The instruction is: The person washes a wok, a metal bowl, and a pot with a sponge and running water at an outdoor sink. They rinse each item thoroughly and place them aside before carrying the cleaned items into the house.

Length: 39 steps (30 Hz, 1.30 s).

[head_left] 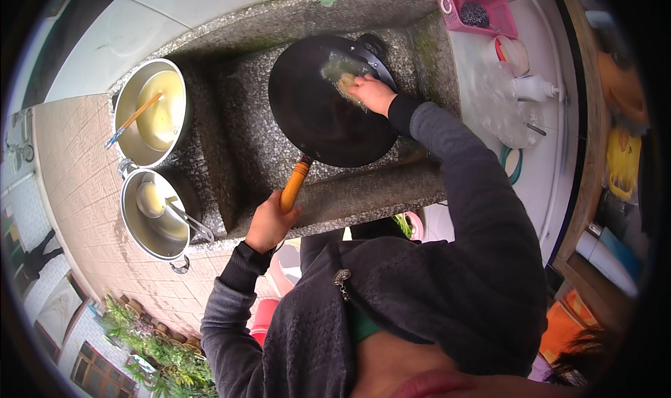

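Inside a speckled stone sink [241, 97] sits a wide black wok [321, 122], its wooden handle [296, 183] pointing back over the near rim toward the person. The left hand [271, 223] is wrapped around that handle. The right hand [374, 94] holds a tan scrubber [346, 83] against the inner surface, toward the far right of the wok, with the fingers bent over it (how tightly they press, I cannot tell). A pale, wet patch of foam [337, 66] spreads beside the scrubber.

To the left of the basin, two metal pots stand close together. The farther pot [126, 111] contains a yellowish liquid, with a slim stick [143, 111] leaning across it; the nearer pot [136, 219] has a ladle [149, 201] in it.

On the white desk [465, 57] to the right are a pink basket [498, 24] with a dark scourer [474, 14] inside, a clear plastic bag [493, 97] and a white pump bottle [532, 88].
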Motion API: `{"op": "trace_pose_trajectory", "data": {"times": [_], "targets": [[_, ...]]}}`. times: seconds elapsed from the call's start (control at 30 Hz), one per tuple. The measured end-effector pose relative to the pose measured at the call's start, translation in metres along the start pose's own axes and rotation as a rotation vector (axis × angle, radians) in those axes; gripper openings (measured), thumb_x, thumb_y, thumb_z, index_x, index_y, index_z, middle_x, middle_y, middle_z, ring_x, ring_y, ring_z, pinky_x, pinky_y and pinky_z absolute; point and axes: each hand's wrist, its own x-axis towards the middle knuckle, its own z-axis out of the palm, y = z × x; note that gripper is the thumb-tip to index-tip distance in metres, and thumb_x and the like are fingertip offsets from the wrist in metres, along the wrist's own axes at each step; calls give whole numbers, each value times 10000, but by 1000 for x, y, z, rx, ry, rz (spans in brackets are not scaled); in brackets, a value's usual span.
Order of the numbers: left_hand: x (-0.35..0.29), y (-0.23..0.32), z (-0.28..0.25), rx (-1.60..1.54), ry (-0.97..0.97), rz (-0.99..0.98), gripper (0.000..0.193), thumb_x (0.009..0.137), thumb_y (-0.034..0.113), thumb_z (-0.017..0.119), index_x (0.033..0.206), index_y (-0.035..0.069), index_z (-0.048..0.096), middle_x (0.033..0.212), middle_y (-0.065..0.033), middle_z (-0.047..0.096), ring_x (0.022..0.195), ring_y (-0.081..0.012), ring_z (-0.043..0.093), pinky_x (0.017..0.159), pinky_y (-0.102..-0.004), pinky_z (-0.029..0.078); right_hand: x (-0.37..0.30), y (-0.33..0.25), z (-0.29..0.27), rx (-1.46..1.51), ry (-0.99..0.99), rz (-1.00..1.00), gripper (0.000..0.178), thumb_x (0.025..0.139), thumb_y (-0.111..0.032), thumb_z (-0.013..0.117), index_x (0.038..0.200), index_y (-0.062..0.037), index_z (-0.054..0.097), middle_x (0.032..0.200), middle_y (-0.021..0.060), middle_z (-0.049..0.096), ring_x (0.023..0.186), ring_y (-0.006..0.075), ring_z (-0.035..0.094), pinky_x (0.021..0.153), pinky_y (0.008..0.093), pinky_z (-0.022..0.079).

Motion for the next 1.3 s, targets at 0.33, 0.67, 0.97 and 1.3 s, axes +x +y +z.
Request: {"op": "trace_pose_trajectory", "data": {"times": [0.33,0.67,0.97,1.3], "targets": [[1,-3,-7,-27,-11,48,408,790,244,688,1071,-15,543,864,-242,635,842,-388,627,727,-417,488,-6,38,-30,420,286,510,141,771,-48,586,892,-59,658,826,155,650,774,290,641,724,347,502],[0,-6,-3,-32,-14,26,428,778,241,697,1080,-15,534,876,-237,640,856,-388,626,740,-421,485,128,-59,-16,649,536,-41,86,779,-122,594,835,-115,659,867,131,637,820,326,628,698,386,500],[4,0,-9,-546,-423,-59,512,884,423,621,1086,-17,455,673,-66,550,513,-136,593,475,-243,524,-37,-47,-87,143,-202,-112,82,709,-271,666,760,-208,681,767,-6,641,919,221,545,769,389,387],[18,12,4,-898,-566,-187,351,896,303,641,1075,56,466,689,-31,554,478,-89,474,431,-203,385,-101,-73,-53,415,-49,-140,216,752,-105,634,917,-215,721,867,-10,627,983,193,526,879,358,362]]}}
